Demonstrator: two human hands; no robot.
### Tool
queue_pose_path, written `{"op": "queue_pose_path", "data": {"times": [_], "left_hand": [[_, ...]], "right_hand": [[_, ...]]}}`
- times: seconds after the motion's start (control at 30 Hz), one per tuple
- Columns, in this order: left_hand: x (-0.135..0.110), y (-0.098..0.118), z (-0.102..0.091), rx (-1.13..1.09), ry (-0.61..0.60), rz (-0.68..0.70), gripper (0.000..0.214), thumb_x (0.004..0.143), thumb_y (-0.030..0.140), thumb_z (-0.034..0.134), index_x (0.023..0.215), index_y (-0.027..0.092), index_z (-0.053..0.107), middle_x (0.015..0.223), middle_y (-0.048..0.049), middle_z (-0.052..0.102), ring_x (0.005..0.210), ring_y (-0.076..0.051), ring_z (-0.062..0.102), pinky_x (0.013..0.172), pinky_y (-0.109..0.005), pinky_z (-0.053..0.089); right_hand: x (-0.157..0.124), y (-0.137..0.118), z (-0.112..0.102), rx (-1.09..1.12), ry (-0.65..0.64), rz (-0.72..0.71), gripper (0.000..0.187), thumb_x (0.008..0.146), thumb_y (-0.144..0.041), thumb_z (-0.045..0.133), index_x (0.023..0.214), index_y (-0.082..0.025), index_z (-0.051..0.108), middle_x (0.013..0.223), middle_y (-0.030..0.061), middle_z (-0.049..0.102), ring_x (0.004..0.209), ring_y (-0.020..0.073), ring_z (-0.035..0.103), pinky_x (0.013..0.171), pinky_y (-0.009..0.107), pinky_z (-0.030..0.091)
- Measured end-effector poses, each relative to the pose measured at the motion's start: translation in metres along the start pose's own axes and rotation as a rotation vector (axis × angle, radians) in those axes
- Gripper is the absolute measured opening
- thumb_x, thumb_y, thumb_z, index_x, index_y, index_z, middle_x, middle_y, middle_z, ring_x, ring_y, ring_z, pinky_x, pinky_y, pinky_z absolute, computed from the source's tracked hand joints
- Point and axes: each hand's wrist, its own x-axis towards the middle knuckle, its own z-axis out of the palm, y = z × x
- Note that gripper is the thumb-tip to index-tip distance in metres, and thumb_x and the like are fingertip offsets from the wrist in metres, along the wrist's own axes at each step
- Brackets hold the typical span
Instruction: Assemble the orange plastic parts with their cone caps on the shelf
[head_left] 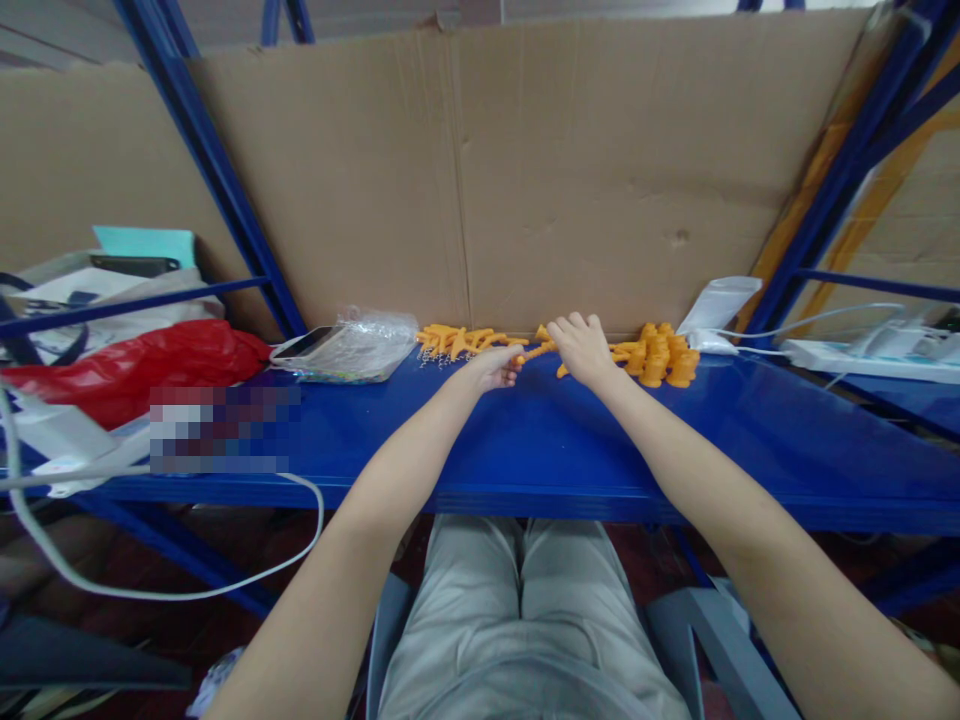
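My left hand is closed, its fingertips pinching one end of a thin orange plastic piece. The other end of that piece runs to my right hand, whose fingers curl over it, their tips hidden from me. Left of my hands lies a loose pile of orange plastic pieces with small metal chains or rings. Several chunky orange figures stand in a tight group to the right. A few more orange bits lie under and beside my right hand.
A blue metal table carries everything, backed by a cardboard sheet. To the left lie a clear plastic package with a phone on it and a red bag. A white device and a power strip sit right.
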Motion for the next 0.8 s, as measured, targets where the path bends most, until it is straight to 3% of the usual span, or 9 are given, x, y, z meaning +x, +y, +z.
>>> {"op": "queue_pose_path", "data": {"times": [0.47,0.6,0.8], "left_hand": [[0.003,-0.002,-0.009,0.024,-0.056,-0.035,0.005,0.087,0.024,0.064,0.084,0.021,0.066,0.057,0.0019,0.056,0.042,-0.006,0.042,0.042,-0.015,0.034],[0.001,-0.003,-0.009,0.029,-0.055,0.030,0.004,0.086,0.017,0.063,0.085,0.021,0.065,0.057,0.0025,0.056,0.043,-0.006,0.041,0.044,-0.015,0.034],[-0.004,-0.001,-0.008,0.044,-0.050,0.050,0.009,0.084,0.012,0.060,0.083,0.020,0.063,0.051,0.0051,0.050,0.040,-0.005,0.039,0.041,-0.015,0.030]], "right_hand": [[0.000,0.001,0.002,0.031,-0.088,-0.032,0.033,0.099,-0.011,0.033,0.118,-0.011,0.060,0.102,0.0166,0.070,0.101,0.0290,0.050,0.081,0.037,0.027],[-0.003,0.007,0.008,0.080,-0.107,-0.067,0.031,0.095,-0.015,0.044,0.122,-0.008,0.058,0.106,0.0184,0.069,0.102,0.0295,0.052,0.080,0.036,0.031],[-0.007,0.013,0.009,0.152,-0.153,-0.150,0.030,0.093,-0.021,0.053,0.120,-0.014,0.064,0.114,0.0161,0.069,0.107,0.0281,0.055,0.081,0.034,0.033]]}}
